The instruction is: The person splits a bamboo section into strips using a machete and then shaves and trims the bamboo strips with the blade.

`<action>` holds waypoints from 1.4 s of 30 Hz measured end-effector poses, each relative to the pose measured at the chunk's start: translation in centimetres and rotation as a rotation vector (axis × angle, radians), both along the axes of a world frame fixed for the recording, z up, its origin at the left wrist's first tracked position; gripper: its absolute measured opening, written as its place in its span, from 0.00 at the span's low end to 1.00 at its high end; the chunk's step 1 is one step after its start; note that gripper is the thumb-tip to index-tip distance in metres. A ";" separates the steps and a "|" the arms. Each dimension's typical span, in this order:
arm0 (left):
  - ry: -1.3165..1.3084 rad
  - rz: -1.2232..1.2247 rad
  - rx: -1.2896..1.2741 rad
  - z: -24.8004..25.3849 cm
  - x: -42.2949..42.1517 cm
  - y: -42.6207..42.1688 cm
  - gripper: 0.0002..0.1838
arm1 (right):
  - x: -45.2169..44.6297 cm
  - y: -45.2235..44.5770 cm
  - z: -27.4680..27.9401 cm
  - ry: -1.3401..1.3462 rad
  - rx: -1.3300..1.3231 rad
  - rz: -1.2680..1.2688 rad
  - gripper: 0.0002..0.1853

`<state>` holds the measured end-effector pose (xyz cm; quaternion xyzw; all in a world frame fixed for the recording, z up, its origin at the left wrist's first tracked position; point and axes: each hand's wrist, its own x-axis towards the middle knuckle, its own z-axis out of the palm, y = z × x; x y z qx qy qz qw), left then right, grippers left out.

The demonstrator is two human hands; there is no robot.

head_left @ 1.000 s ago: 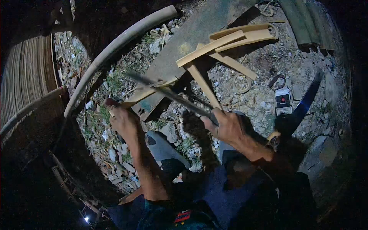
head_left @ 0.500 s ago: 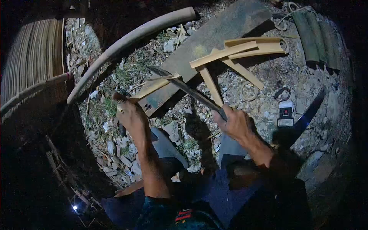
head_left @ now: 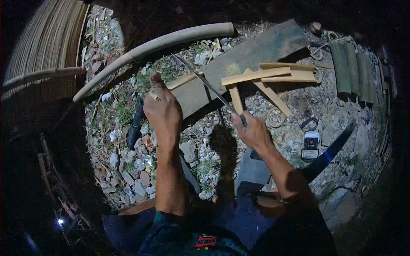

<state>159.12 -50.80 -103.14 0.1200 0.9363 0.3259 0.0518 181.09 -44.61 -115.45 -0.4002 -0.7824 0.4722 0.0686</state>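
My right hand (head_left: 255, 135) is closed round the dark handle of a long knife (head_left: 215, 92). Its blade slants up and left over a wooden plank (head_left: 273, 42). My left hand (head_left: 163, 110) grips the near end of a pale bamboo strip (head_left: 181, 80), thumb pointing up. The strip's far end lies at the blade, over the plank; I cannot tell whether the edge is cutting into it. Right of the blade, several split bamboo pieces (head_left: 256, 76) lie crossed on the plank and the ground.
A long curved pole (head_left: 171, 41) lies across the back left. Green bamboo sections (head_left: 344, 70) rest at the right. A large dark blade (head_left: 331, 151) and a small black-and-white device (head_left: 311, 143) are on the stony ground, near a pale ring (head_left: 275, 117).
The head view has shifted. My left hand shows more from the back, with its thumb raised. The knife slants more steeply, and both hands keep their hold.
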 end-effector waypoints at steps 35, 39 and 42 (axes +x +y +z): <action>-0.493 0.417 0.306 -6.7 -3.6 -8.2 0.39 | 4.6 2.1 -0.9 -0.165 -0.159 -0.011 0.28; -0.471 0.425 0.338 -16.4 -5.3 -16.6 0.40 | 4.1 2.6 0.1 -0.156 -0.200 0.003 0.30; -0.153 0.657 -0.416 -12.1 -1.8 -13.0 0.34 | 4.4 1.9 -0.8 -0.167 -0.129 0.017 0.28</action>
